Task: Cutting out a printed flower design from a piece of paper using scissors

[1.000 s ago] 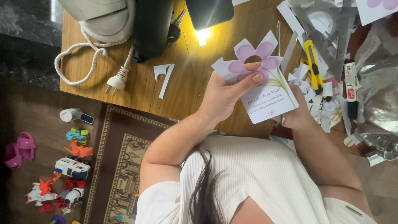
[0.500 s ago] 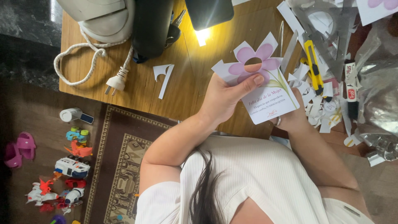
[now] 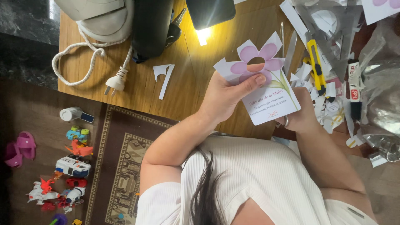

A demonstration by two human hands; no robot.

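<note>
A wooden table (image 3: 125,89) fills the upper part of the view, with a patterned rug (image 3: 121,166) on the floor beside it. On the table lie a grey appliance (image 3: 100,12) with a white cord and plug (image 3: 114,81), a black case (image 3: 152,25), and a heap of paper scraps (image 3: 329,106) to the right. The person holds a white card (image 3: 266,89) with a purple flower cut-out above the table edge, near the scraps. The left hand (image 3: 227,98) is closed around the card, thumb pressed across the flower petals. The right hand (image 3: 302,116), wearing a ring, sits behind the card's lower edge and supports it; how far its fingers are curled I cannot tell. Just beside the card lie a yellow utility knife (image 3: 316,68) and a glue stick (image 3: 355,87). Small toys (image 3: 71,166) are scattered on the floor
</note>
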